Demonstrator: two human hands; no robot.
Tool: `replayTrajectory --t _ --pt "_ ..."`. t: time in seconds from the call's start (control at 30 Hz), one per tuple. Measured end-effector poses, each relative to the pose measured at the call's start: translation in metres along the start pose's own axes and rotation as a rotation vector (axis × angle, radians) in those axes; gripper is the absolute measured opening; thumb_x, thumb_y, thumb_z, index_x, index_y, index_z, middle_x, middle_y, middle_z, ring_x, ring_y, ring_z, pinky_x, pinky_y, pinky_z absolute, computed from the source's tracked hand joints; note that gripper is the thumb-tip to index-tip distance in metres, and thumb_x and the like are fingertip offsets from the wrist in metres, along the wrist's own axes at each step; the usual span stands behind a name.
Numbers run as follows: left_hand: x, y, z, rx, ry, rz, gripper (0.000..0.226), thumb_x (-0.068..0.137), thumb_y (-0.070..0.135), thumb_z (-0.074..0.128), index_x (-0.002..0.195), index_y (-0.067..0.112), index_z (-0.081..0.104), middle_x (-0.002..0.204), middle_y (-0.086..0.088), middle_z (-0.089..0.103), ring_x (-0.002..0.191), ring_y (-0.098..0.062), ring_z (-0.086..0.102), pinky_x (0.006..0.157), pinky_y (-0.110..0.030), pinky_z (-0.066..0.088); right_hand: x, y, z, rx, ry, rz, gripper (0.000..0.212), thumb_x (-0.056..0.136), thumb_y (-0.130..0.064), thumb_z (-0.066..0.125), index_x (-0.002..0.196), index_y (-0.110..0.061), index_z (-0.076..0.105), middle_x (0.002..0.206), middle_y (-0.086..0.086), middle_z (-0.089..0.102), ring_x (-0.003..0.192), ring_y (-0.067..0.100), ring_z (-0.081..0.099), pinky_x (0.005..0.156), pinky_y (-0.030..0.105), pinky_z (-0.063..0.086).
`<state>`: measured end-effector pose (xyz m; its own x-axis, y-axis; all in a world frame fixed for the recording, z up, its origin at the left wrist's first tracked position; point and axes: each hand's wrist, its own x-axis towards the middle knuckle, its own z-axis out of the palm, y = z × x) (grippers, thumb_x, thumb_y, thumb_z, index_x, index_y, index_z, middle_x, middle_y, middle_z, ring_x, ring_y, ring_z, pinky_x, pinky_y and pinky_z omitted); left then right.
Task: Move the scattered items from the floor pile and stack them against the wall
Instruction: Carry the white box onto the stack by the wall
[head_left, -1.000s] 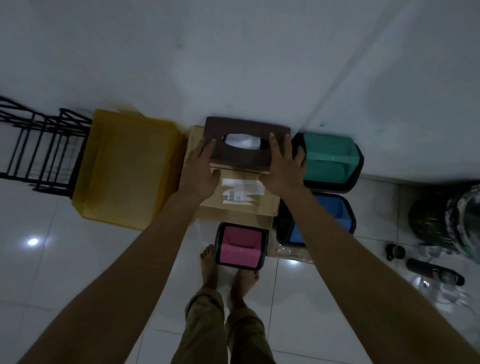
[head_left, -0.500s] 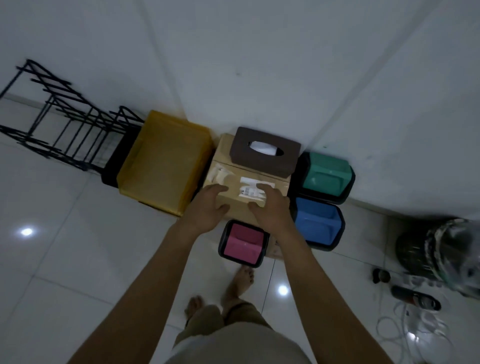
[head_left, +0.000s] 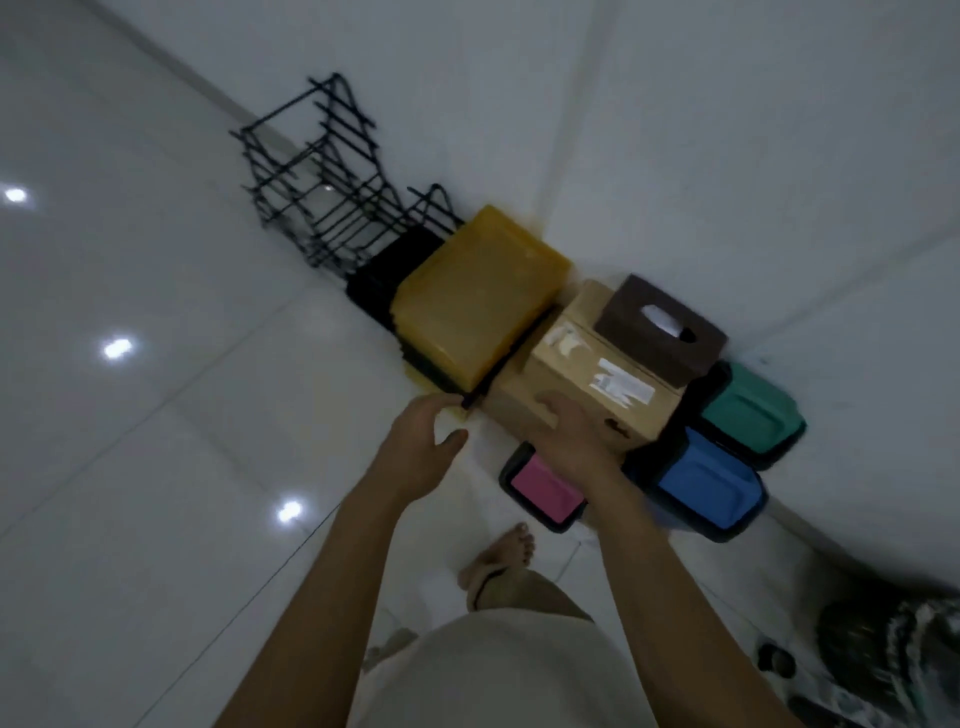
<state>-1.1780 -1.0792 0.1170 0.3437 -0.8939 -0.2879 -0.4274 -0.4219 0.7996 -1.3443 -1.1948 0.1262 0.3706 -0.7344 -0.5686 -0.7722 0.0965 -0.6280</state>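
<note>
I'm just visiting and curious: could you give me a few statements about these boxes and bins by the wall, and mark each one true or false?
1. The brown tissue box sits on top of the cardboard box. True.
2. The pink bin is nearest the wall. False: the green bin is; the pink one is out toward the person.
3. The left hand grips the tissue box. False: it holds nothing.
4. The blue bin sits beside the green bin. True.
5. The yellow bin lies between the cardboard box and the black wire rack. True.
</note>
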Motion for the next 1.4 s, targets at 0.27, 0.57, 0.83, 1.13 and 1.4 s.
replayTrajectory --t 0.27,0.57,0.83,1.13,1.4 --pt "-0.163 -0.088 -0.095 -0.044 0.3 -0.218 0.042 0.093 0.023 0.062 0.133 0.019 0.052 0.136 -0.002 0.05 0.124 -0.013 0.044 0.093 -0.012 0.027 -0.079 -0.106 0.151 -0.173 -0.338 -0.282 0.053 0.092 -0.033 0.064 0.141 -0.024 0.046 0.138 0.001 0.047 0.117 0.016 0.05 0.088 0.027 0.044" --pt "-0.361 -0.157 -0.158 -0.196 0.631 -0.553 0.044 0.094 0.028 0.059 0.136 0.024 0.047 0.142 0.0 0.046 0.122 -0.015 0.047 0.091 -0.022 0.035 -0.198 -0.182 0.316 -0.517 -0.701 -0.586 0.054 0.091 -0.036 0.065 0.14 -0.027 0.046 0.139 0.003 0.049 0.12 0.019 0.052 0.088 0.027 0.043" --pt "-0.472 -0.197 -0.158 -0.382 0.98 -0.786 0.044 0.092 0.026 0.062 0.135 0.023 0.049 0.14 -0.001 0.048 0.126 -0.018 0.046 0.097 -0.028 0.037 -0.263 -0.216 0.416 -0.702 -0.908 -0.797 0.052 0.091 -0.035 0.066 0.139 -0.027 0.048 0.138 0.003 0.049 0.117 0.019 0.053 0.095 0.033 0.047" --pt "-0.496 -0.244 -0.194 -0.498 1.109 -0.938 0.045 0.093 0.027 0.061 0.136 0.023 0.048 0.141 -0.002 0.047 0.125 -0.016 0.045 0.095 -0.024 0.035 -0.27 -0.273 0.521 -0.803 -1.105 -0.858 0.052 0.091 -0.035 0.065 0.14 -0.027 0.047 0.142 0.004 0.046 0.116 0.018 0.051 0.092 0.031 0.047" --pt "-0.488 -0.297 -0.279 -0.575 1.236 -1.059 0.043 0.092 0.026 0.063 0.133 0.023 0.051 0.14 -0.003 0.048 0.126 -0.017 0.045 0.097 -0.025 0.035 -0.257 -0.371 0.617 -0.958 -1.214 -0.939 0.055 0.091 -0.033 0.065 0.141 -0.025 0.045 0.145 0.009 0.041 0.126 0.023 0.049 0.104 0.037 0.042"
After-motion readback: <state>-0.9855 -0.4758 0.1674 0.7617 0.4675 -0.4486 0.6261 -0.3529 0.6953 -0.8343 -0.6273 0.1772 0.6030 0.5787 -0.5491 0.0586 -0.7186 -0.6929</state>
